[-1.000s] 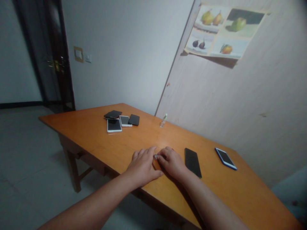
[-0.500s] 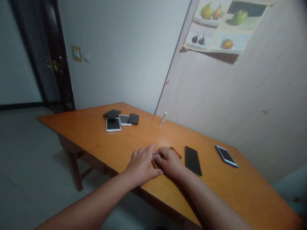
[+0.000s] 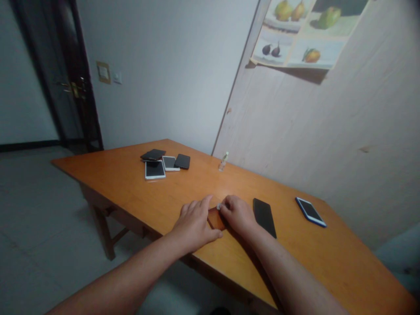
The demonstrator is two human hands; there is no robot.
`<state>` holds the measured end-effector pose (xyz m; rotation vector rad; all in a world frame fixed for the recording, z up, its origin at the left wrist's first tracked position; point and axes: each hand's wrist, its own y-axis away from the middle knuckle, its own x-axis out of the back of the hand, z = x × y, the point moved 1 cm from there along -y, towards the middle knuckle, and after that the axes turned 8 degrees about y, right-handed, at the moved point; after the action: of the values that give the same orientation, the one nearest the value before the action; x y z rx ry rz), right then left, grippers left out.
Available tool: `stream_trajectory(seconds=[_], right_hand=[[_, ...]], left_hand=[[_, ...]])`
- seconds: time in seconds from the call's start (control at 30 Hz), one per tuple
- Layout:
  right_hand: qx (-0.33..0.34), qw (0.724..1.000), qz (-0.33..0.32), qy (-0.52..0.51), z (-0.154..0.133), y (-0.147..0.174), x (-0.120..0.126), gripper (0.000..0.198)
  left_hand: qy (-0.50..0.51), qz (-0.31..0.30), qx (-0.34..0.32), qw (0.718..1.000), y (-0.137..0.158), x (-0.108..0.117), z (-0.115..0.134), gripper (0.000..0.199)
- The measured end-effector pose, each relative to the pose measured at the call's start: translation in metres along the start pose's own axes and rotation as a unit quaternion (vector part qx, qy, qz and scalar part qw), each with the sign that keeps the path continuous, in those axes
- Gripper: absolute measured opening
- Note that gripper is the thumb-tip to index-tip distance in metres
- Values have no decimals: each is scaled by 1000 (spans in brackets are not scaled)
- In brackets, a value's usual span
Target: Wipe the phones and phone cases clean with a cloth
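Two bare hands at the near edge of a long wooden table [image 3: 203,186]. The right hand [image 3: 239,213] pinches a small whitish wad [image 3: 218,206] between thumb and bent forefinger, the other fingers curled. The wad is at the far side of a flat brown object [image 3: 216,219], which lies close to the near edge, about midway along it, and is partly covered by both hands. The left hand [image 3: 194,224] is spread, its thumb and forefinger bracketing the object's left side; whether it grips or merely steadies the object cannot be told. Just right of the right hand lies a black slab [image 3: 265,216]; beyond it, near the far edge towards the right, lies a blue-rimmed device [image 3: 310,211], screen up. A small clear bottle [image 3: 223,162] stands at the far edge. Towards the left end are grouped a white-framed tablet [image 3: 155,169], a smaller white-framed device [image 3: 169,163], a dark device [image 3: 183,161] overlapping the latter, and a dark stack [image 3: 153,154] touching the tablet.
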<state>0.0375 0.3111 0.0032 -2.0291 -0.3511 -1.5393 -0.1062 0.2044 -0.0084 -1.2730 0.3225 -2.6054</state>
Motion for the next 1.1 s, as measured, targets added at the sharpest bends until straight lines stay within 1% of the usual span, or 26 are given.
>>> stream_trajectory(seconds=[0.03, 0.07, 0.2, 0.23, 0.27, 0.3, 0.37, 0.43, 0.5, 0.53, 0.57, 0.63, 0.7, 0.73, 0.77, 0.8, 0.9, 0.97, 1.03, 1.1], right_hand=[[-11, 1000, 1, 1, 1, 0, 0, 14], [-5, 1000, 0, -8, 1, 0, 0, 14], [99, 993, -14, -61, -11, 9, -2, 12], [110, 992, -16, -58, -12, 9, -2, 11], [106, 993, -18, -46, -10, 9, -2, 10], [88, 996, -20, -28, -6, 6, -1, 10], [26, 999, -19, 20, 10, -1, 3, 11], [-37, 997, -9, 67, 29, -9, 6, 14], [-66, 994, 3, 88, 40, -12, 8, 16], [-65, 995, 7, 81, 41, -11, 7, 15], [-51, 997, 4, 59, 39, -9, 6, 13], [9, 999, -26, -18, 27, -2, 2, 11], [82, 989, -67, -101, 13, 6, -2, 11], [103, 984, -79, -125, 9, 8, -3, 9], [106, 982, -80, -133, 9, 9, -3, 6], [92, 985, -74, -124, 11, 7, -2, 6], [10, 998, -54, -44, 31, -2, 2, 8], [-12, 999, -49, -4, 41, -6, 5, 7], [10, 999, -51, -3, 39, -4, 8, 10], [68, 995, -68, -35, 25, 3, 10, 17]], left_hand=[[1, 0, -1, 1000, 0, 0, 0, 104], [2, -2, -2, 1000, 0, 0, 0, 105], [4, 0, -4, 1000, 0, 0, -1, 104], [3, 1, -3, 1000, 0, -1, -1, 103], [1, 1, -2, 1000, 0, -1, -1, 103], [-1, 0, 0, 1000, 0, 0, 0, 102], [-3, -6, 4, 1000, 0, 1, 1, 99], [-3, -12, 6, 1000, 0, 2, 3, 96], [-3, -13, 8, 1000, 0, 4, 5, 95], [-4, -13, 10, 1000, 0, 4, 5, 94], [-4, -12, 11, 1000, 0, 4, 5, 94], [-3, -7, 9, 1000, 0, 3, 5, 95], [-1, -1, 3, 1000, 0, 2, 3, 97], [0, 1, 1, 1000, 0, 2, 3, 97], [1, 3, -1, 1000, 0, 2, 3, 97], [1, 3, -2, 1000, 0, 2, 2, 97], [-1, -4, 3, 1000, 0, 2, 3, 95], [-1, -7, 6, 1000, 0, 3, 3, 93], [3, -7, 5, 1000, 0, 2, 2, 93], [8, -3, 1, 1000, 0, 1, 1, 94]])
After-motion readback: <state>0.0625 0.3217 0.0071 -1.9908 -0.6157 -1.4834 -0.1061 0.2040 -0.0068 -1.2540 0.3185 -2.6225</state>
